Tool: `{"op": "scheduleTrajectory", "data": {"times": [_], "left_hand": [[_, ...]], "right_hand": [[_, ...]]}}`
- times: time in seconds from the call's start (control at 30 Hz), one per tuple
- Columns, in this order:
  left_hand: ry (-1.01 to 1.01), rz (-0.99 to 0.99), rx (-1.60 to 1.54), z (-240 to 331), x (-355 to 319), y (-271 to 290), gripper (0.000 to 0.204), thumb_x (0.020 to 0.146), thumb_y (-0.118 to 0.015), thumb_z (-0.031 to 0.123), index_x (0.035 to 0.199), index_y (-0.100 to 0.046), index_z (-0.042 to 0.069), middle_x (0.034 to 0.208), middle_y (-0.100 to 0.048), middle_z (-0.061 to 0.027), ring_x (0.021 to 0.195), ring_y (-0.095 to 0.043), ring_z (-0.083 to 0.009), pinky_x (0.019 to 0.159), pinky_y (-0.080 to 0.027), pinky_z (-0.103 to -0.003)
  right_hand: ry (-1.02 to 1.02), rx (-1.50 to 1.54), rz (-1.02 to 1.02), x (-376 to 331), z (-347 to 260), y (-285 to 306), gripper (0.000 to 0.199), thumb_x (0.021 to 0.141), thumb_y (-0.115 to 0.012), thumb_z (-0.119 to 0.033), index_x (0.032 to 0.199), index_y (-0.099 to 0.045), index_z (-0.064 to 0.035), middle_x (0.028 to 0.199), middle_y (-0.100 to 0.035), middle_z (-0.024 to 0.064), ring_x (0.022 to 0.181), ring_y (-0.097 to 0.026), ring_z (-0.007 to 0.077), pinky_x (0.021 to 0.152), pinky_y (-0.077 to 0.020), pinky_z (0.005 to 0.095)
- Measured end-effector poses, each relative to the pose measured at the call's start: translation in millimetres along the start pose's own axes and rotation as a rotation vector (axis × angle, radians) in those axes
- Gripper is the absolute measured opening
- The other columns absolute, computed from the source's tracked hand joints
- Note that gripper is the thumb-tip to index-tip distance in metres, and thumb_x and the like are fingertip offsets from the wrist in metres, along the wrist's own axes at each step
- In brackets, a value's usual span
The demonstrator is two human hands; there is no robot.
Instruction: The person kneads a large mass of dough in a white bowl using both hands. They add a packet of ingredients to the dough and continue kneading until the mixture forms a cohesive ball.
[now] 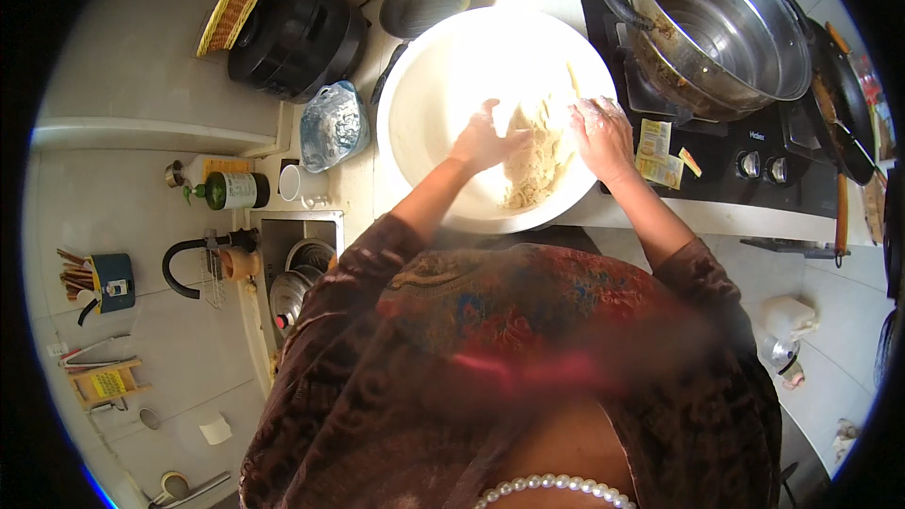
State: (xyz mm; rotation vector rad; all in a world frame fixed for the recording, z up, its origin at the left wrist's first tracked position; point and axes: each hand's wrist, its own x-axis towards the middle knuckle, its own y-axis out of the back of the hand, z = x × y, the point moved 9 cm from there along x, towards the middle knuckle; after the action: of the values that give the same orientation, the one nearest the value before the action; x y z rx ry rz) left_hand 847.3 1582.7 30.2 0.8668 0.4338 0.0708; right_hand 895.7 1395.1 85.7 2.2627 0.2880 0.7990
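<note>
A large white basin [405, 146] stands on the counter in front of me, its far inside washed out by glare. Pale, crumbly dough [533, 165] lies in its right half. My left hand [490, 139] is at the dough's left side, fingers spread and thumb apart, gripping nothing. Against the basin's right inner wall is my right hand [603, 137], dusted with flour; its fingers are bent but apart, beside the dough. Just beyond those fingers a narrow yellowish strip [572, 80] shows; I cannot tell what it is.
To the right a big steel pot [721, 33] sits on the black gas stove [726, 155], with a frying pan [839, 104] beyond. Left of the basin are a bag-lined container [334, 127], a white mug [300, 185], a black cooker [297, 33] and the sink [273, 231].
</note>
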Motion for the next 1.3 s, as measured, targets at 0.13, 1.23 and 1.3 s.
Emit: {"op": "scheduleTrajectory", "data": {"times": [0.13, 1.23, 1.3], "left_hand": [[-0.004, -0.032, 0.206, 22, 9, -50, 0.112, 0.067, -0.075, 0.046, 0.143, -0.008, -0.002, 0.116, -0.055, -0.0277, 0.109, -0.056, -0.0302, 0.092, -0.045, -0.036], [-0.089, 0.180, 0.575, -85, -18, 62, 0.077, 0.079, -0.061, 0.035, 0.142, -0.026, 0.011, 0.135, -0.043, -0.0173, 0.118, -0.049, -0.0299, 0.099, -0.039, -0.037], [-0.058, 0.134, 0.556, -83, -18, 63, 0.074, 0.078, -0.062, 0.040, 0.139, -0.031, 0.010, 0.134, -0.044, -0.0181, 0.116, -0.051, -0.0293, 0.097, -0.041, -0.037]], "right_hand": [[0.002, -0.023, -0.018, -1, -2, -1, 0.019, 0.084, -0.054, -0.018, 0.091, -0.063, -0.0030, 0.084, -0.062, 0.0156, 0.085, -0.057, 0.0339, 0.079, -0.0445, 0.0429], [-0.794, 0.245, -0.659, -6, 40, -176, 0.018, 0.081, -0.057, -0.014, 0.091, -0.065, -0.0009, 0.089, -0.065, 0.0131, 0.078, -0.059, 0.0170, 0.066, -0.0474, 0.0296], [-0.747, 0.245, -0.588, 8, 41, -176, 0.012, 0.080, -0.057, -0.009, 0.086, -0.064, -0.0012, 0.084, -0.063, 0.0109, 0.075, -0.058, 0.0152, 0.063, -0.0462, 0.0282]]}}
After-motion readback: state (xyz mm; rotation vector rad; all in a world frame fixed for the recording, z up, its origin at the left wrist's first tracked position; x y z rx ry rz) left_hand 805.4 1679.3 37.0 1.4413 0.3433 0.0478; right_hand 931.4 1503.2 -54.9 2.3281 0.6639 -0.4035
